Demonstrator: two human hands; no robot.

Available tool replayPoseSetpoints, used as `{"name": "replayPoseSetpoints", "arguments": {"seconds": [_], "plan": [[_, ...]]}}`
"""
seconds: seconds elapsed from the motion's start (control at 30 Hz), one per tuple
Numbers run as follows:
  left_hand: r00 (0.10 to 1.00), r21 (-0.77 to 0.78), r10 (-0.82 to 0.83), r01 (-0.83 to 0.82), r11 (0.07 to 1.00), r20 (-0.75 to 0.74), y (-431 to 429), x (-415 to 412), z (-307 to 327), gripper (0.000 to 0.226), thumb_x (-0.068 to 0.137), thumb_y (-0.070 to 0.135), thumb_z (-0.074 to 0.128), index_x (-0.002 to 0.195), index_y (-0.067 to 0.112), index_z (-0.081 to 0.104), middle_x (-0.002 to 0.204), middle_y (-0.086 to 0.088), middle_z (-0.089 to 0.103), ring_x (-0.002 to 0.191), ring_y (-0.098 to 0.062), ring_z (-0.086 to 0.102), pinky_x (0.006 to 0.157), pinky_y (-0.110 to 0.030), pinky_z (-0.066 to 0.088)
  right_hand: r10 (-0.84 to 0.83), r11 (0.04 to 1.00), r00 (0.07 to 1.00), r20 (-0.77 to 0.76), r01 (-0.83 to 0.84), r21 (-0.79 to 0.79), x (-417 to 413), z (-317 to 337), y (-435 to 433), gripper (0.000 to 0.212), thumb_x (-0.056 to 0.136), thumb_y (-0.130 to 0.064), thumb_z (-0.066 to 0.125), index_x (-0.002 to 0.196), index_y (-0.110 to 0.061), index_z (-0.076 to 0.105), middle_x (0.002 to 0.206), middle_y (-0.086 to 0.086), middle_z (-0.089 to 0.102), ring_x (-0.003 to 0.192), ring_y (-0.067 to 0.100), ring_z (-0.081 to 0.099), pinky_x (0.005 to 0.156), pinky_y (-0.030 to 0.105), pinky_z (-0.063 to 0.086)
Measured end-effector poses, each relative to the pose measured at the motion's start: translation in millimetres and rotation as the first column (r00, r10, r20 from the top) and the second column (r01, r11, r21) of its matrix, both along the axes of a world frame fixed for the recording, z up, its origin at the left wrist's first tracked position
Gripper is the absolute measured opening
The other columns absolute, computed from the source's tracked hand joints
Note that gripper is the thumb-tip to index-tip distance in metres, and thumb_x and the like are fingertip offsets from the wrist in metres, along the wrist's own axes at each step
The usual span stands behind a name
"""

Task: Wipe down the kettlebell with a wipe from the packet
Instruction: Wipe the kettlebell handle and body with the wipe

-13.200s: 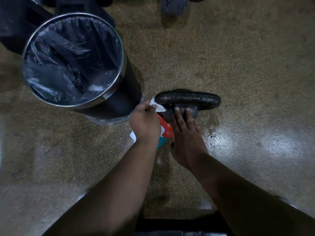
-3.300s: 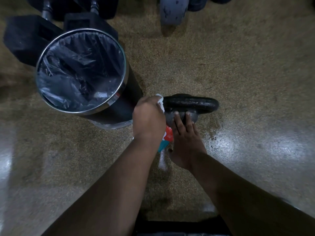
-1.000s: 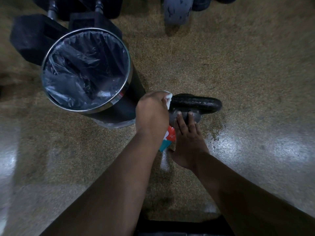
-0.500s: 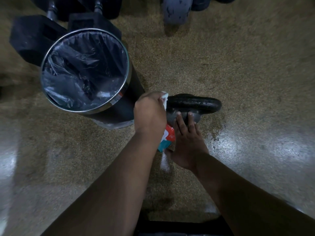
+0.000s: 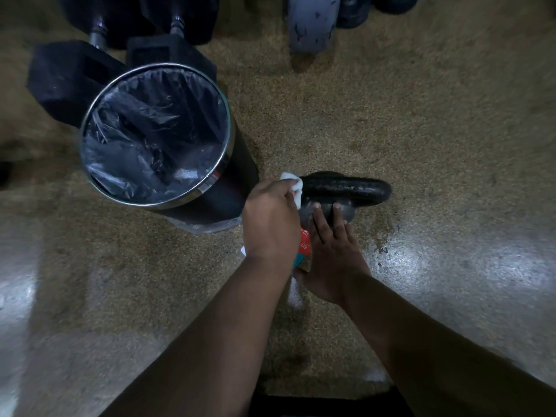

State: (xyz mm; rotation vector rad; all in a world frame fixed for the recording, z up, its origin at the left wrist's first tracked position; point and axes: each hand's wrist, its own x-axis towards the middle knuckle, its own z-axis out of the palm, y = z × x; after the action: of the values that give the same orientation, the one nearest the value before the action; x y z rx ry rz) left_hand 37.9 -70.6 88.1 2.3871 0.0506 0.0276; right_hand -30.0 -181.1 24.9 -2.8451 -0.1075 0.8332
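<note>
A white wipe (image 5: 293, 188) is clenched in the left hand (image 5: 270, 219), pressed to the kettlebell (image 5: 346, 191) handle's left end; the right hand (image 5: 332, 251) is laid flat, fingers (image 5: 319, 216) spread on the bell; the packet (image 5: 304, 246) is half-hidden between the hands; a bin (image 5: 156, 133) is left of the fingers.

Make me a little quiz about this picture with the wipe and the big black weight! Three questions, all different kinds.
1. True or false: the left hand holds the white wipe against the handle of the kettlebell.
2. Where do the fingers of the right hand rest?
A. on the bin's rim
B. on the kettlebell's body
C. flat on the floor
3. Fill in: the bin beside the kettlebell is lined with a dark plastic ____.

Key
1. True
2. B
3. bag
</note>
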Motion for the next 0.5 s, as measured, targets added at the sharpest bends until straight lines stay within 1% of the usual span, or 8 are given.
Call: {"name": "replayPoseSetpoints", "arguments": {"seconds": [0.1, 0.17, 0.27, 0.33, 0.43, 0.5], "plan": [[0.998, -0.005, -0.035, 0.035, 0.999, 0.05, -8, 0, 4, 0.023, 0.094, 0.003, 0.059, 0.108, 0.008, 0.077, 0.103, -0.008, 0.071, 0.097, -0.019, 0.066, 0.086, -0.028, 0.053, -0.011, 1.0, 1.0, 0.008, 0.011, 0.018, -1, -2, -1, 0.112, 0.083, -0.074, 0.04, 0.15, -0.014, -0.026, 0.155, 0.003, -0.039, 0.141, 0.034, -0.037, 0.121, 0.046, -0.005], [0.997, -0.015, -0.053, 0.054, 0.998, 0.048, -9, 5, 7, 0.022, 0.095, 0.003, 0.059, 0.107, 0.008, 0.077, 0.103, -0.008, 0.071, 0.098, -0.018, 0.065, 0.087, -0.027, 0.053, -0.02, 0.999, 1.0, 0.021, 0.02, 0.029, -1, -3, -1, 0.113, 0.082, -0.074, 0.042, 0.152, -0.015, -0.023, 0.156, 0.002, -0.038, 0.141, 0.033, -0.036, 0.121, 0.045, -0.006], [1.0, -0.019, -0.018, 0.019, 1.0, 0.012, -2, 8, 2, 0.021, 0.095, 0.003, 0.059, 0.104, 0.009, 0.077, 0.102, -0.006, 0.07, 0.095, -0.016, 0.065, 0.086, -0.021, 0.049, -0.017, 1.0, 1.0, 0.022, 0.017, 0.021, 0, -3, 0, 0.112, 0.083, -0.073, 0.042, 0.151, -0.014, -0.023, 0.156, 0.003, -0.037, 0.142, 0.033, -0.035, 0.119, 0.044, -0.008], [1.0, -0.001, 0.004, -0.004, 1.0, 0.006, 2, 3, -1, 0.02, 0.094, 0.004, 0.059, 0.102, 0.009, 0.077, 0.101, -0.006, 0.07, 0.092, -0.017, 0.065, 0.084, -0.024, 0.05, -0.01, 1.0, 1.0, 0.024, 0.01, 0.006, -1, -1, 0, 0.112, 0.083, -0.074, 0.041, 0.15, -0.013, -0.025, 0.156, 0.004, -0.038, 0.142, 0.034, -0.035, 0.118, 0.044, -0.009], [0.999, 0.023, -0.025, 0.024, 0.999, 0.047, -2, -6, -1, 0.023, 0.093, 0.004, 0.06, 0.107, 0.008, 0.077, 0.102, -0.007, 0.07, 0.092, -0.019, 0.066, 0.083, -0.029, 0.054, -0.004, 1.0, 1.0, 0.02, 0.004, -0.002, -2, -2, -1, 0.111, 0.083, -0.075, 0.039, 0.148, -0.013, -0.027, 0.155, 0.005, -0.039, 0.14, 0.035, -0.037, 0.119, 0.045, -0.009], [0.996, 0.016, -0.058, 0.057, 0.998, 0.066, -5, -3, 2, 0.023, 0.093, 0.003, 0.06, 0.107, 0.008, 0.077, 0.1, -0.007, 0.07, 0.09, -0.017, 0.066, 0.081, -0.026, 0.053, -0.004, 1.0, 1.0, 0.015, 0.004, -0.003, -2, -3, 0, 0.112, 0.083, -0.075, 0.039, 0.15, -0.013, -0.026, 0.155, 0.004, -0.039, 0.14, 0.034, -0.038, 0.119, 0.045, -0.009]]}}
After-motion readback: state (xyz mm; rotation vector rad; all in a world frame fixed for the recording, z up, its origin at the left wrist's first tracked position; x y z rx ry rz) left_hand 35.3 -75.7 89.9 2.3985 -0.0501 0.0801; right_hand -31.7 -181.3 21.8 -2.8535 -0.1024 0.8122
